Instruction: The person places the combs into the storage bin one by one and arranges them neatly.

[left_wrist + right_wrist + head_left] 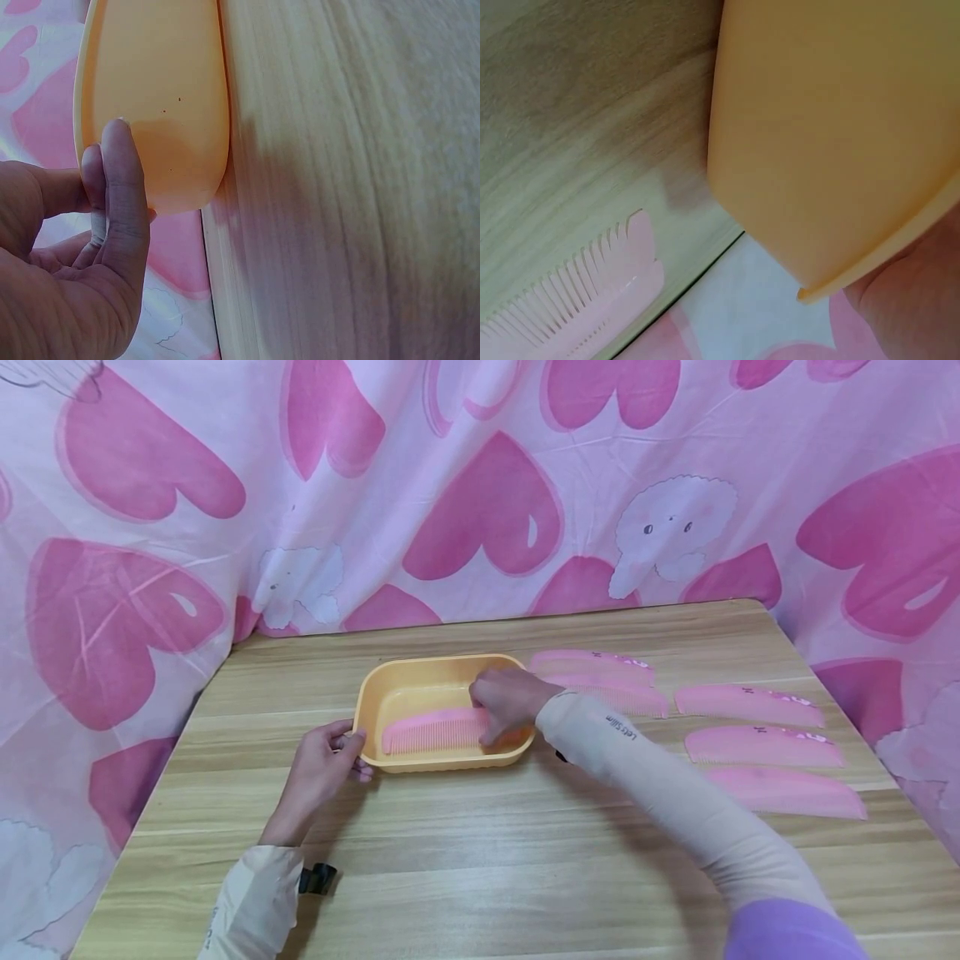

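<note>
A yellow-orange plastic basin (397,681) stands on the table, and inside it a pink comb (427,732) lies with its teeth toward the near side. My left hand (318,768) pinches the basin's left end, thumb at the rim and fingers against the outer wall; the left wrist view shows those fingers (124,187) along the wall. Reaching over the right end, my right hand (513,697) holds the comb's right end, which its fingers partly cover. In the right wrist view the basin's wall (832,135) hides most of that hand (922,300).
Two pink combs (592,664) lie right of the basin, partly behind the right forearm. Three more combs (765,746) are in a column near the table's right edge, the nearest partly under the sleeve (675,810). A heart-patterned pink curtain (480,510) hangs behind the wooden table (450,860).
</note>
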Available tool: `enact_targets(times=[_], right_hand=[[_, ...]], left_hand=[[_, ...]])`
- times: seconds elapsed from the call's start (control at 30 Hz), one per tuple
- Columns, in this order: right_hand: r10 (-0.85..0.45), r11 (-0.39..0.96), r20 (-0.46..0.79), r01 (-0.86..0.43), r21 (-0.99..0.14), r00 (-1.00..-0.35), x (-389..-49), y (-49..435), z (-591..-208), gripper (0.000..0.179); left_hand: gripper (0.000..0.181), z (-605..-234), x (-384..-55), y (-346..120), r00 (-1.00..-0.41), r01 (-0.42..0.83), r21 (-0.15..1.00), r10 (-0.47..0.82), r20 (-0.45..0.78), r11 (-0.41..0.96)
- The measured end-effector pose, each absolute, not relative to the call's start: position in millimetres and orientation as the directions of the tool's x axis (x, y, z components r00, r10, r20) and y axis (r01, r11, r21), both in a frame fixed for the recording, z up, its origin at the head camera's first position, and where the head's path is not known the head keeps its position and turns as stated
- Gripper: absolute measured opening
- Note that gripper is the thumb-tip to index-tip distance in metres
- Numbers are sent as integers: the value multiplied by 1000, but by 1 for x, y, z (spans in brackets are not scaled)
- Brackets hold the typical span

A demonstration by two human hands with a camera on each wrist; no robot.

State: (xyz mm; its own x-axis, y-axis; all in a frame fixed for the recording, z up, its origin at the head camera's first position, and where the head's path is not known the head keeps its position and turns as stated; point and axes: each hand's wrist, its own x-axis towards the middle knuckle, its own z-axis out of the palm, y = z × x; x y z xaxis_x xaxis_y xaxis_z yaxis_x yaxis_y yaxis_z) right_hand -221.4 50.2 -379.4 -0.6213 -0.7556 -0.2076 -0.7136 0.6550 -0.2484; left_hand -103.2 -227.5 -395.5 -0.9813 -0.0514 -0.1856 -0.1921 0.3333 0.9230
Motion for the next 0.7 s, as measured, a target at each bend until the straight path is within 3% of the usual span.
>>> enact_targets(times=[0.33,0.7], right_hand=[[-743,669,-219,-710,-222,-632,-219,50,-382,38],[-716,697,-243,-659,-281,-654,-216,56,-365,38]], left_hand=[[40,-397,-103,-228,-981,-196,920,-57,-188,339],[42,-395,-104,-228,-975,-221,913,-65,-211,343]])
